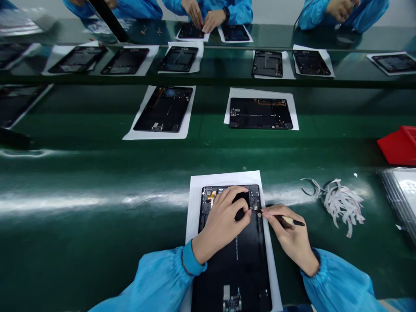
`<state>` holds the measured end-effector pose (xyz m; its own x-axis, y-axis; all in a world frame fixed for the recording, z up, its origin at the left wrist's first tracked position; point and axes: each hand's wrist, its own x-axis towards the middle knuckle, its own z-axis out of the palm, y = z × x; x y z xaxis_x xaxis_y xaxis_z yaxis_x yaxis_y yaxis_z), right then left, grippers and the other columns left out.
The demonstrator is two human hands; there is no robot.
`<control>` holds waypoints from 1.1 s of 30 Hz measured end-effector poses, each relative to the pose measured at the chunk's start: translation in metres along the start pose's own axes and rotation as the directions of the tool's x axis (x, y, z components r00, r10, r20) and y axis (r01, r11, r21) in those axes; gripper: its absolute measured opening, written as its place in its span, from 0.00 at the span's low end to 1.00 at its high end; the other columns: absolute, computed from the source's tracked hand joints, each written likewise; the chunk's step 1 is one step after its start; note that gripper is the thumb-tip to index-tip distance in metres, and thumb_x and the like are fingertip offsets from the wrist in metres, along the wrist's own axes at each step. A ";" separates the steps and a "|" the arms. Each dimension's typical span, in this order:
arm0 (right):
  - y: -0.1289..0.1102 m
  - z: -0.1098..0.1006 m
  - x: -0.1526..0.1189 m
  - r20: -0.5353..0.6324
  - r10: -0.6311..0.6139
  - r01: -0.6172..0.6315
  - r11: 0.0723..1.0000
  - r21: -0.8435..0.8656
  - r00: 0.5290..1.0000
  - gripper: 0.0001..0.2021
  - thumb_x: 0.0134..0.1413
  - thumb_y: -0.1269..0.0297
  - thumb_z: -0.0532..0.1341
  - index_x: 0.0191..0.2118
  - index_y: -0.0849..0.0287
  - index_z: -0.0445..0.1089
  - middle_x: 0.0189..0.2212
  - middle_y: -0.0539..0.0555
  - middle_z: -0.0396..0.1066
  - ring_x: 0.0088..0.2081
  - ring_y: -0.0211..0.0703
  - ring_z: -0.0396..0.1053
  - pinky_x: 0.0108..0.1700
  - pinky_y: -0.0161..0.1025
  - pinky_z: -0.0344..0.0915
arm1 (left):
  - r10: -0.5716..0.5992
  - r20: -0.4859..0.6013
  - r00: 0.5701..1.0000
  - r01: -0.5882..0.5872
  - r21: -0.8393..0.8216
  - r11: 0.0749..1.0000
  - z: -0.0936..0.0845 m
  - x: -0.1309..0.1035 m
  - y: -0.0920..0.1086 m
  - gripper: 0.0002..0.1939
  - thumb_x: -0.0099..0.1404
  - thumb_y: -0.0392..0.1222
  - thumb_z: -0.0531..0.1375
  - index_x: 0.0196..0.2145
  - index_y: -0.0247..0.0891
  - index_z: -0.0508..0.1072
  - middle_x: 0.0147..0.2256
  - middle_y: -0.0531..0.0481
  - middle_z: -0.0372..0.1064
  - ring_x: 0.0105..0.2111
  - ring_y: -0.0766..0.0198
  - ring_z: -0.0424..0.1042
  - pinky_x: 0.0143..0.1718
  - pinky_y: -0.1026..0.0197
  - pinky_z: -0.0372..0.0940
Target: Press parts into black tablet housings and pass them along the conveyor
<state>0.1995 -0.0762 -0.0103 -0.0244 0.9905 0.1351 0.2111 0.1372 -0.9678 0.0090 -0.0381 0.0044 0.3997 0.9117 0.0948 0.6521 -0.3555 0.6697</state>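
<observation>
An opened tablet (247,260) lies on a white paper sheet (269,268) right in front of me, its dark inside facing up. My left hand (225,216) rests over its upper part, thumb and index finger pinched together near the right edge; whatever is between the fingertips is too small to name. Beside that edge, my right hand (289,234) is closed around a slim pen-like tool (289,220) with a cream and black end. The tool's tip points at the tablet close to my left fingertips. My left hand hides part of the tablet's upper inside.
Peeled white strips (344,203) lie in a heap to the right. Beyond them are a red bin (398,145) and stacked clear trays (399,195). Two more opened tablets, one left (165,108) and one right (261,113), lie ahead. Farther back, co-workers' hands (204,17) work across the bench.
</observation>
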 end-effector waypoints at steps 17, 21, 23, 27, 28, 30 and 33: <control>-0.001 -0.002 -0.003 -0.062 0.057 -0.060 0.997 -0.055 0.996 0.04 0.57 0.69 0.63 0.32 0.55 0.74 0.32 0.52 0.76 0.36 0.43 0.75 0.38 0.38 0.72 | -0.063 -0.001 0.998 0.063 -0.086 0.994 0.000 0.003 0.001 0.09 0.60 0.32 0.60 0.35 0.42 0.63 0.49 0.48 0.68 0.51 0.53 0.65 0.50 0.48 0.58; 0.002 -0.001 -0.003 -0.052 0.063 -0.066 0.996 -0.066 0.997 0.03 0.57 0.68 0.63 0.32 0.56 0.73 0.32 0.52 0.76 0.37 0.44 0.75 0.40 0.38 0.72 | -0.071 0.000 0.997 0.071 -0.088 0.994 0.000 0.003 0.002 0.09 0.60 0.32 0.60 0.33 0.42 0.64 0.49 0.49 0.68 0.52 0.53 0.65 0.51 0.48 0.58; 0.002 0.000 -0.001 -0.057 0.086 -0.090 0.993 -0.076 0.995 0.03 0.57 0.66 0.63 0.33 0.56 0.73 0.32 0.53 0.75 0.36 0.44 0.74 0.39 0.39 0.72 | -0.070 -0.004 0.998 0.070 -0.088 0.994 -0.001 0.004 0.003 0.09 0.60 0.31 0.60 0.33 0.42 0.64 0.49 0.50 0.68 0.52 0.54 0.65 0.52 0.48 0.58; -0.003 0.004 0.003 -0.086 0.179 -0.185 0.980 -0.073 0.980 0.07 0.57 0.60 0.63 0.32 0.57 0.74 0.30 0.54 0.74 0.34 0.45 0.74 0.36 0.38 0.74 | -0.098 -0.001 0.995 0.098 -0.105 0.990 -0.003 0.007 0.005 0.08 0.58 0.31 0.61 0.31 0.41 0.66 0.48 0.49 0.69 0.50 0.53 0.66 0.51 0.48 0.59; -0.004 0.005 0.005 -0.093 0.199 -0.204 0.977 -0.058 0.976 0.08 0.56 0.59 0.63 0.32 0.58 0.74 0.31 0.54 0.74 0.34 0.45 0.74 0.36 0.38 0.74 | -0.107 0.002 0.994 0.107 -0.114 0.988 -0.004 0.008 0.006 0.08 0.58 0.30 0.62 0.30 0.41 0.66 0.48 0.49 0.69 0.50 0.53 0.67 0.51 0.47 0.59; -0.004 0.006 0.007 -0.100 0.233 -0.236 0.971 -0.026 0.967 0.09 0.56 0.57 0.64 0.33 0.58 0.73 0.31 0.54 0.74 0.33 0.45 0.74 0.36 0.37 0.74 | -0.120 0.009 0.993 0.121 -0.129 0.984 -0.006 0.009 0.007 0.08 0.58 0.30 0.62 0.29 0.41 0.67 0.48 0.50 0.69 0.50 0.53 0.67 0.51 0.47 0.60; -0.003 0.005 0.008 -0.092 0.268 -0.270 0.963 -0.010 0.959 0.10 0.55 0.56 0.64 0.34 0.59 0.73 0.29 0.54 0.75 0.32 0.45 0.75 0.33 0.37 0.73 | -0.133 0.017 0.991 0.134 -0.127 0.983 -0.006 0.010 0.008 0.08 0.58 0.29 0.62 0.28 0.41 0.67 0.49 0.50 0.69 0.51 0.53 0.66 0.52 0.46 0.60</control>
<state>0.1937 -0.0690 -0.0077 0.1230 0.9863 -0.1102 0.2196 -0.1353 -0.9662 0.0141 -0.0310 0.0154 0.3206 0.9472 -0.0079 0.6125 -0.2010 0.7645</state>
